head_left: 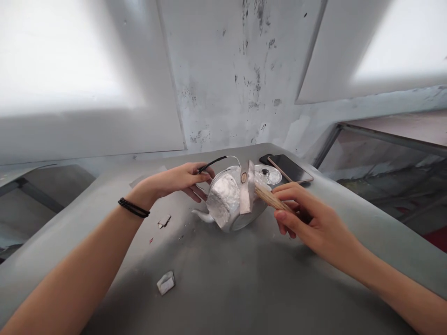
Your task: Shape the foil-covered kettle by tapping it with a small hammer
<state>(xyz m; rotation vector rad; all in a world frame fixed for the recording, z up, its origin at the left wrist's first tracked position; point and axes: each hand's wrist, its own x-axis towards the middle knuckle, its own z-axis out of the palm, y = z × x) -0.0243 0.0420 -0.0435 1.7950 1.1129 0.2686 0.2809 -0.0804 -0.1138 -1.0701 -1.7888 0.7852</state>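
Note:
A silvery metal kettle [223, 200] lies tipped over on the grey table, its dented bottom turned up and toward me and its spout [203, 216] pointing left. My left hand [188, 179] is at the kettle's far left side; the black grip of the wire handle [213, 164] runs between thumb and forefinger, and the other fingers are apart against the kettle. In my right hand [296, 209] is a hammer, its wooden handle [270, 197] wrapped by my fingers. The metal hammer head [247, 188] is in front of the kettle's right part; whether it touches cannot be seen.
Behind the kettle lie its round lid [274, 176] with a black knob and a smartphone [290, 168], with a dark object [266, 159] beside it. Small whitish scraps [165, 282] lie on the table [223, 279]. A stained wall [223, 83] stands at the back; another table [412, 128] is at right.

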